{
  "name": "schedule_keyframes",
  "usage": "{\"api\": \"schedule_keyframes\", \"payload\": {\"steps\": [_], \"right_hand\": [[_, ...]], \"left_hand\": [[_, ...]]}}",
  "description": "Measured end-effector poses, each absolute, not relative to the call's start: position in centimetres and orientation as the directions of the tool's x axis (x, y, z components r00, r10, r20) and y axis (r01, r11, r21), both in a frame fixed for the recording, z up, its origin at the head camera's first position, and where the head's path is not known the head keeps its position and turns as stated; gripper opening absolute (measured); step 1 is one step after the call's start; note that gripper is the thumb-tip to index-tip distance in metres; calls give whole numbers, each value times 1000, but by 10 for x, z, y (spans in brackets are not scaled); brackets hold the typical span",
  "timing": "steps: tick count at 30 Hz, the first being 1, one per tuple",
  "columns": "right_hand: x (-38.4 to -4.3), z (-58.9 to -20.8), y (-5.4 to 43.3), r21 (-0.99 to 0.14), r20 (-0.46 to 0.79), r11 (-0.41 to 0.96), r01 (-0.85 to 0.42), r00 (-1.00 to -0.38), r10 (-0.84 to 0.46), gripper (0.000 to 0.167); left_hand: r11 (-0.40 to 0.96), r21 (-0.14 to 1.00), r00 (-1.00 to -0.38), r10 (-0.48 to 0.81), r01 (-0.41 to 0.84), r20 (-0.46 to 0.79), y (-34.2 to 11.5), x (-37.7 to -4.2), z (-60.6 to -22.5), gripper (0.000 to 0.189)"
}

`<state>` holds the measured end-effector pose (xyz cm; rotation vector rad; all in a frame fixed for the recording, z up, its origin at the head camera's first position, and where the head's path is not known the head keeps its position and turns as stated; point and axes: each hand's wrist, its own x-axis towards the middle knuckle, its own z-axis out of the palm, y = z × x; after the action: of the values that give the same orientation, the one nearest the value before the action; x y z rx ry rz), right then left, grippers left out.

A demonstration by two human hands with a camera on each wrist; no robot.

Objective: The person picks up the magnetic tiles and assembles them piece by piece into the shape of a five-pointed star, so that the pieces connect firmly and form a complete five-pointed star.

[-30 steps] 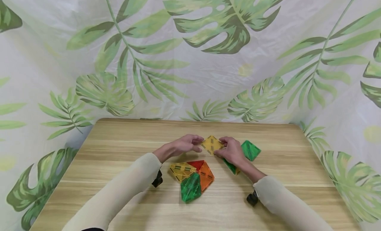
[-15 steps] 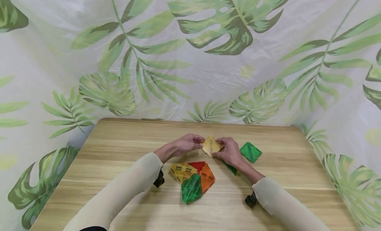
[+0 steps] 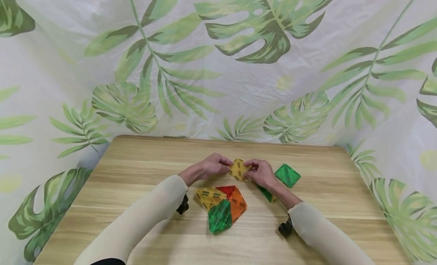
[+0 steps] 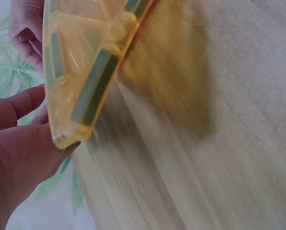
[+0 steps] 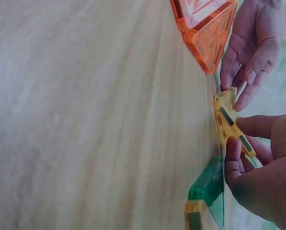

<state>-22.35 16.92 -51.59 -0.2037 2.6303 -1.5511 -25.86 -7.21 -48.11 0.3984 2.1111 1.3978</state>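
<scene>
Yellow translucent magnetic tiles [image 3: 238, 170], joined in a diamond with a bend along the middle, are held up between both hands near the table's far side. My left hand [image 3: 213, 166] holds their left corner between thumb and fingers; the left wrist view shows that corner of the yellow tiles [image 4: 85, 72] close up. The opposite side is pinched by my right hand [image 3: 262, 174], thumb and fingers on the yellow tiles [image 5: 231, 122] in the right wrist view. Part of a green tile piece [image 3: 265, 193] lies under the right wrist, with a yellow edge showing.
Nearer on the wooden table [image 3: 153, 155] lies a cluster of yellow [image 3: 210, 196], red [image 3: 227, 190], orange [image 3: 238, 204] and green tiles [image 3: 220, 216]. A green diamond [image 3: 288, 175] lies right of the right hand. A leaf-patterned cloth [image 3: 218, 86] hangs behind.
The yellow tiles have tilted and folded along their middle, looking narrower, and shifted slightly left. My left fingers have closed on their corner; the right hand moved a little left with them.
</scene>
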Motion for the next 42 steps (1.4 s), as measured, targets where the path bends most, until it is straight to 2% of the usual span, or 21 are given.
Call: {"api": "schedule_keyframes", "payload": {"steps": [7,13,22,33,42], "right_hand": [[-223,-516,169,-931,-59,364,1,-987,-147,29],[-222,-511,168,-973,-88,225,52,-984,-152,33],[-221,-503,164,-995,-84,74,70,-973,-215,42],[-210,-501,153,-994,-105,12,107,-933,-345,44],[-207,-511,147,-988,-133,-19,152,-912,-388,45]], "left_hand": [[395,916,-832,484,-68,-270,-76,-259,-484,31],[282,955,-860,462,-88,-215,-84,-258,-488,28],[126,979,-837,509,-157,-200,-105,-251,-484,34],[138,968,-808,533,-208,-250,-125,-237,-488,32],[142,962,-788,552,-232,-272,-127,-231,-494,31]]}}
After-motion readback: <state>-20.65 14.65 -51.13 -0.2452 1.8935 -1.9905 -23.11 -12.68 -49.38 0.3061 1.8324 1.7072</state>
